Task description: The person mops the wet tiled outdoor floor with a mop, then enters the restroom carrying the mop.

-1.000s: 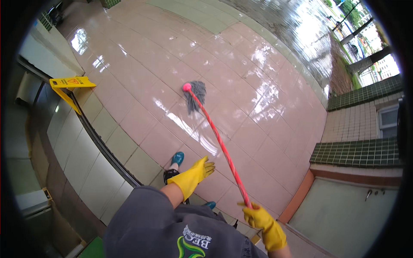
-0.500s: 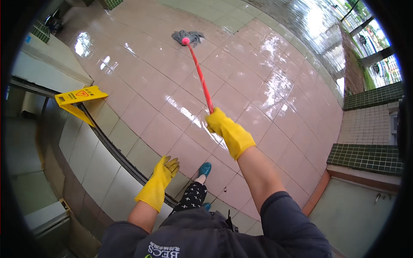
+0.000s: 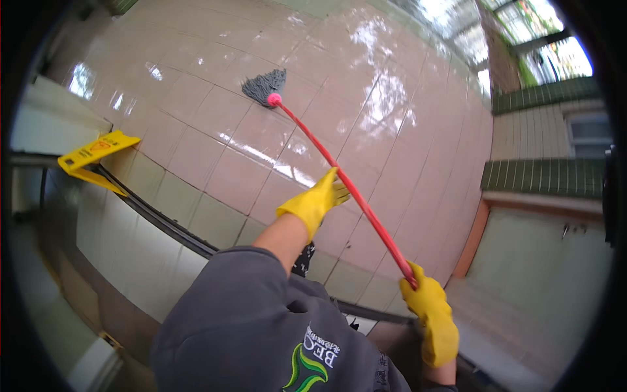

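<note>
A: Quick pass. Left hand [image 3: 313, 204] in a yellow glove sits partway down the red mop handle [image 3: 339, 183]. The glove is against the shaft, but I can't tell whether the fingers are curled round it.

B: Right hand [image 3: 428, 307]?

A: Also in a yellow glove, closed round the upper end of the handle, just above the dark grey sleeve [image 3: 248, 313]. That one is clamped on.

B: Where is the mop itself?

A: The handle runs forward and away from both grips. The grey string mop head [image 3: 264, 86] lies flat on the tiles well beyond the left hand, with a pink collar where the shaft joins.

B: Floor?

A: Pinkish tiled floor [image 3: 215, 124], very glossy with bright reflections, so it looks wet. A dark drain channel [image 3: 163, 219] crosses below the left grip, close to the body. A yellow caution sign [image 3: 91, 160] lies tipped over, off to the left of the left hand and well apart from the mop.

B: Risks?

A: My judgement: slipping, since the tiles look slick and the stance sits right by the channel edge. Also, if the left glove is only resting on the shaft, a wet handle could slide through it and the head would skid sideways. The reach is long, so leaning further costs balance.
</note>
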A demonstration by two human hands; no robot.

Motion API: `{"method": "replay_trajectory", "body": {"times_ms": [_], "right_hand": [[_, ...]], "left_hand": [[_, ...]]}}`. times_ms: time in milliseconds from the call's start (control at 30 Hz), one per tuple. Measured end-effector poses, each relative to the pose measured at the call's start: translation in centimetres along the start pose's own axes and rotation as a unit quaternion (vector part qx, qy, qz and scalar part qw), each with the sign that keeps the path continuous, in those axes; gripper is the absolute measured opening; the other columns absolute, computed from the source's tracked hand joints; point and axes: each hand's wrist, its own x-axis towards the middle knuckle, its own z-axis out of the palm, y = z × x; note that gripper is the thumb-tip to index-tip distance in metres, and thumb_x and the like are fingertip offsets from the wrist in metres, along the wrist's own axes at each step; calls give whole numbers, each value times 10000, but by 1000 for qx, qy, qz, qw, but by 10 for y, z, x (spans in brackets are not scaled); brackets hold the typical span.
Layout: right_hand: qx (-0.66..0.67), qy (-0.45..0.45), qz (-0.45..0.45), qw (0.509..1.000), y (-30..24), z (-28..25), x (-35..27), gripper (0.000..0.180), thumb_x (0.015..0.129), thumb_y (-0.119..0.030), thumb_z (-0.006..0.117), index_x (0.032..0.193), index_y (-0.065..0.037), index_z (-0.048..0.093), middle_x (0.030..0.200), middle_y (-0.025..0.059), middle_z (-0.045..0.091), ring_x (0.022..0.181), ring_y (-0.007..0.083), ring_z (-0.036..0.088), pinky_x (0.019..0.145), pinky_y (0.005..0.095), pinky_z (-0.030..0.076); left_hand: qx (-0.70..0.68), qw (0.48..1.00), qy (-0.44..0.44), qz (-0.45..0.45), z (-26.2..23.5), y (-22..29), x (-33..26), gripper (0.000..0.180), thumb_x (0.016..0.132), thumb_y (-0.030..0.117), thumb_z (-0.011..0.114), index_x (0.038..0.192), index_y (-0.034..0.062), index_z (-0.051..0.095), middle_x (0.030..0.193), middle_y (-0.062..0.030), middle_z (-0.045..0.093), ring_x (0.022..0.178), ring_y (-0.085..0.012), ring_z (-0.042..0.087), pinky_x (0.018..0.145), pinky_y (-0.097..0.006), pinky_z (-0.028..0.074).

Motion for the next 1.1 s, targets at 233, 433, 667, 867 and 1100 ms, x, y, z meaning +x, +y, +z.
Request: {"method": "replay_trajectory", "body": {"times_ms": [233,433,667,867,1100], "right_hand": [[-2,-13,81,997,28,25,-183,363,791,-274,579,1137,-173,533,658,62,629,516,163,610,527,304,479],[-8,9,136,991,-69,-36,-237,459,786,-145,590,1233,-204,506,793,160,623,712,297,622,631,388,472],[266,-60,150,950,-198,-17,-205,495,827,-13,567,1287,-175,483,649,4,531,463,56,440,388,204,333],[237,-132,69,960,-379,-9,-97,488,835,-243,522,1304,-165,411,709,119,606,537,225,601,518,331,473],[316,-91,-159,931,-669,13,137,478,810,-103,447,1286,-124,413,617,87,525,425,184,496,402,333,390]], "left_hand": [[-193,965,-81,-160,2,-98,-83,441,706,73,467,1146,85,437,1033,-211,596,867,-388,609,799,-511,505],[-204,925,88,-308,14,-102,-133,349,663,42,372,978,12,519,878,-148,601,785,-329,595,775,-487,513],[-102,956,112,-253,-24,62,-146,295,657,40,409,937,-23,478,897,-180,594,837,-358,583,773,-518,502],[-107,990,69,-65,-92,318,-106,378,812,357,584,1009,63,449,915,-212,597,792,-395,589,738,-545,485],[52,978,69,189,-162,591,-163,643,885,445,480,1360,83,240,1197,-222,516,1047,-334,547,919,-420,438]]}}
